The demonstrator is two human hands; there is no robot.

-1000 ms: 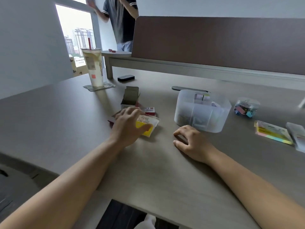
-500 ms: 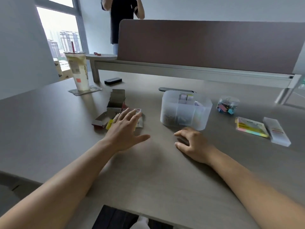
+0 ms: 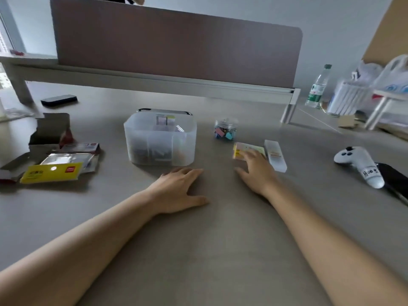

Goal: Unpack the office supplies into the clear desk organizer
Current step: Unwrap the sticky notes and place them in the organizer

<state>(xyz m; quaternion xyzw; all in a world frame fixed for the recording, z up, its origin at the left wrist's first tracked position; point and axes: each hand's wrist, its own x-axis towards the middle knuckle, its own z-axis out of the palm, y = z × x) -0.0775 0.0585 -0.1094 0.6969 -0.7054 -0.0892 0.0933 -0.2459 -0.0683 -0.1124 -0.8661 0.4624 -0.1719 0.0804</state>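
The clear desk organizer (image 3: 136, 138) stands mid-table with small items inside, hard to make out. My left hand (image 3: 176, 191) lies flat and empty on the table just in front of it, fingers apart. My right hand (image 3: 257, 167) rests to the right, its fingertips on a pack of coloured sticky notes (image 3: 249, 147); no grip is visible. A small clear jar of coloured binder clips (image 3: 225, 130) sits behind the notes. A frosted flat case (image 3: 276, 155) lies right of my right hand. A yellow packet (image 3: 50, 173) and opened cardboard boxes (image 3: 50, 133) lie at the left.
A white game controller (image 3: 359, 164) and a black object lie at the right edge. A black phone (image 3: 59, 100) sits far left, a brown divider panel (image 3: 176, 45) at the back. A water bottle (image 3: 316, 89) and plastic bags (image 3: 375, 85) are on a neighbouring desk.
My left hand left the packets at the left and now lies in front of the organizer. My right hand moved right onto the sticky notes. My view swung right.
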